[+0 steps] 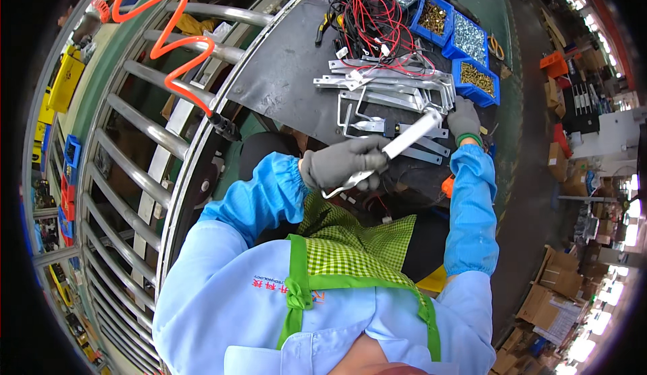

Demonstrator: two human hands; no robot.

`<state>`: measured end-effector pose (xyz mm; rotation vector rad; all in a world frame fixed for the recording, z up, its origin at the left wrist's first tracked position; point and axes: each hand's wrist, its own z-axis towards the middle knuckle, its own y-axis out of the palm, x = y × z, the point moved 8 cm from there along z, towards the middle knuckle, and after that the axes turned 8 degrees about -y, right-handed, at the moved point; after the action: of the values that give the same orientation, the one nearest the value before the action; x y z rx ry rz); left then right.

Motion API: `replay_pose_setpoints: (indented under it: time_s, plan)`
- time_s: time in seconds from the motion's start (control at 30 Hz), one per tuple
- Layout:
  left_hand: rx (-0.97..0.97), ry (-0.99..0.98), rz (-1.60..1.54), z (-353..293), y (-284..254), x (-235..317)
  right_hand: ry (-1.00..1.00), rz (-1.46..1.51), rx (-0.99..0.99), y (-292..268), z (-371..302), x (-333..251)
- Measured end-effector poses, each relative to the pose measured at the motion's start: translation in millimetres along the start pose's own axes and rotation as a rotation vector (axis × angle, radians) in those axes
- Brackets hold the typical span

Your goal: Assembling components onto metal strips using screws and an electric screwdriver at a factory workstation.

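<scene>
We see our left hand (344,162), in a grey knit glove, closed around the lower end of a long, flat, pale metal bracket (397,147) with a bent, looped foot that pokes out just below the fingers. The grip is a full fist, wrapped on the strip itself. From there the bracket's long axis runs up and to the right, rising away from our body toward our right hand (464,120), also grey-gloved, which lies at the far end of the strip, near its upper tip. Whether that hand pinches the tip or merely rests on the parts beside it we cannot tell; its fingers look curled and turned down toward the dark counter (283,65).

So the bracket lies slanted between the two hands, held above the counter's near edge, with the left hand bearing it and the right hand nearest its free end.

Just beyond the tip lies a loose stack of similar grey metal brackets (384,88), and over them a tangle of red and black wires (371,17). Further right stand blue plastic bins of small brass and silver screws (465,44).
</scene>
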<state>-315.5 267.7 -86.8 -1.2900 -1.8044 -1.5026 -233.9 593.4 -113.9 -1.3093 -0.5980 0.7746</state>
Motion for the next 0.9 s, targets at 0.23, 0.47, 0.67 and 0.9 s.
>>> replay_pose_setpoints:
  time_s: [0.23,0.47,0.67,0.9]
  plan:
    - [0.139,0.126,-0.096,9.0,-12.2,15.4,-0.13,0.208,0.312,-86.2,-28.3,-0.1]
    - [0.12,0.17,-0.047,1.2,-0.5,31.6,-0.188,1.044,0.321,-171.9,-110.7,-124.3]
    - [0.044,0.181,0.157,-8.0,20.3,41.1,-0.025,1.234,0.246,-146.4,-147.5,-170.1]
    - [0.04,0.184,0.168,-7.5,19.4,31.1,-0.177,0.904,0.197,-152.1,-149.4,-174.7]
